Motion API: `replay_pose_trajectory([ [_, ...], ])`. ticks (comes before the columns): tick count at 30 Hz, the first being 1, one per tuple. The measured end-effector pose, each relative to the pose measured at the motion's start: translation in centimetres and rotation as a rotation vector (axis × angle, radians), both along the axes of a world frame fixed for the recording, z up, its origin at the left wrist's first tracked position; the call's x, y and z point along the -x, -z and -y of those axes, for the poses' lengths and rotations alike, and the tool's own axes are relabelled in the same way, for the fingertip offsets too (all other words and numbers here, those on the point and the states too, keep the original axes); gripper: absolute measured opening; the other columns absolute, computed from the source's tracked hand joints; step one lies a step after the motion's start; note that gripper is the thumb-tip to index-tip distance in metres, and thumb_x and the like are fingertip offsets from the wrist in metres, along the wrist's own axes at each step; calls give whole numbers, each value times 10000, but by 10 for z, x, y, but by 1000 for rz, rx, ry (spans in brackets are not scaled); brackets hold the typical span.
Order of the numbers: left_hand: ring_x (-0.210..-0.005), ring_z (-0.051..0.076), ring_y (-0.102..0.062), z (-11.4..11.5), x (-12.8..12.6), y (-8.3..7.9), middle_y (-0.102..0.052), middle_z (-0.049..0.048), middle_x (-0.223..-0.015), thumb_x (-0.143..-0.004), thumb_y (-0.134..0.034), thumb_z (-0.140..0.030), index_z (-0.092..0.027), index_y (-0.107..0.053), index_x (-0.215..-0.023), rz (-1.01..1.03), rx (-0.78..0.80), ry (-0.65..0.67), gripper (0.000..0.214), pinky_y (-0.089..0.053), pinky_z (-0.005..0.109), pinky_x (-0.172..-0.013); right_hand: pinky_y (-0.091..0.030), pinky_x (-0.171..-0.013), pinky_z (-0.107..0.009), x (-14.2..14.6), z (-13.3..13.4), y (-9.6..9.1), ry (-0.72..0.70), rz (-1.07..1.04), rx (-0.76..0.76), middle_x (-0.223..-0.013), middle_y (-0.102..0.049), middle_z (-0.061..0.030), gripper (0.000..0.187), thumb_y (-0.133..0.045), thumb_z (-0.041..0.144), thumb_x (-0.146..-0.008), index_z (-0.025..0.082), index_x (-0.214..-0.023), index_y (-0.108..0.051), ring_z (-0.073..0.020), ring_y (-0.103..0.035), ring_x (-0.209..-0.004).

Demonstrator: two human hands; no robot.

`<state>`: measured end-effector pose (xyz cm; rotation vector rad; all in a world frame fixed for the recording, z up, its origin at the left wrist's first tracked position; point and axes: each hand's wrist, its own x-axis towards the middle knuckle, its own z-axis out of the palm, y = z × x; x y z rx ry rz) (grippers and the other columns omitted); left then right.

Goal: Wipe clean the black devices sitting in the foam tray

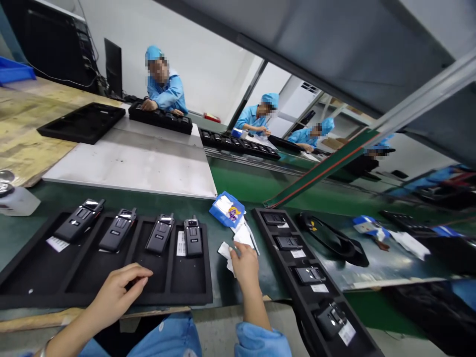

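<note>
My left hand (121, 290) hovers over the front of a black foam tray (191, 296), fingers bent, thumb a little apart, nothing in it. In the tray's compartments lie several black two-way radios (158, 234), with white printed labels (181, 244) beside or under some of them. To the right of this tray, my right hand (246, 265) has its thumb and fingertips on a white slip of paper (224, 250), seemingly pinching it. Just beyond those fingers are more white papers (243, 234) and a blue bin (219, 214) holding white pieces and something purple and yellow.
A second foam tray (275, 251) with radios and labels runs along my right. Past it lies a black curved object (334, 243). A green post (323, 168) slants up behind the bench. Co-workers in blue caps (163, 89) sit across and to the right.
</note>
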<state>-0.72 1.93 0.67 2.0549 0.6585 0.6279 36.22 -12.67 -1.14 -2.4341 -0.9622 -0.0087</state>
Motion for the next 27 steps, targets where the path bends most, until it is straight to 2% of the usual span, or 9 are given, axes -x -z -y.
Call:
replay_pose_trajectory([
  [4,-800,161,-679,2,-1,-1,-710,42,-878,-945,-537,-270,-219,-737,-1000,-5,47,0,214,-513,216,-727,-392,-842,-354,-10,-16,2,-49,24,140,-1091,-676,-131,323,-595,274,-797,181,-1061,-755,-274,-566,-995],
  [9,-781,147,-660,8,-5,-8,-694,39,-858,-929,-513,-189,-202,-725,-989,2,66,0,222,-484,226,-728,-373,-723,-324,-11,-25,0,-92,19,219,-897,-685,-99,172,-561,234,-744,201,-747,-730,-249,-581,-870],
  [13,-725,140,-643,14,-9,-13,-681,42,-805,-871,-535,-138,-177,-735,-948,20,78,-46,217,-468,225,-685,-410,-733,-387,-15,-17,-7,-108,2,184,-889,-700,-145,206,-499,310,-699,196,-687,-670,-300,-594,-847],
  [16,-689,134,-632,15,-12,-15,-679,40,-786,-831,-563,-125,-170,-747,-930,49,129,-79,213,-471,219,-660,-458,-766,-417,-9,-6,-16,-93,-94,10,-883,-703,-149,339,-482,459,-703,196,-796,-675,-313,-621,-844],
  [19,-662,127,-617,15,-16,-16,-683,41,-784,-815,-608,-167,-159,-754,-909,85,252,-94,174,-476,220,-645,-482,-669,-368,22,-3,-32,-101,-361,-216,-821,-695,-109,492,-612,643,-652,203,-863,-674,-276,-624,-746],
  [21,-661,124,-601,16,-19,-16,-692,54,-828,-797,-672,-237,-145,-750,-941,119,380,-104,188,-475,226,-635,-507,-695,-332,58,-10,-46,-235,-552,-310,-835,-693,-99,529,-685,670,-639,189,-858,-671,-259,-636,-790],
  [23,-702,131,-598,17,-22,-16,-697,78,-920,-749,-757,-333,-132,-727,-1039,180,521,-100,354,-476,235,-644,-523,-730,-313,100,-24,-58,-391,-709,-309,-855,-689,-95,507,-712,651,-669,176,-841,-667,-244,-644,-812],
  [25,-772,147,-610,19,-23,-16,-691,89,-966,-692,-821,-412,-124,-692,-1120,265,644,-64,532,-483,246,-689,-517,-687,-284,138,-38,-65,-535,-796,-297,-797,-665,-76,450,-701,608,-731,168,-821,-657,-210,-629,-748],
  [27,-796,152,-619,22,-22,-18,-692,71,-916,-674,-846,-436,-120,-685,-1107,344,741,-21,560,-481,251,-727,-504,-655,-262,166,-49,-66,-622,-857,-302,-759,-641,-55,401,-680,564,-783,167,-809,-636,-182,-609,-704],
])
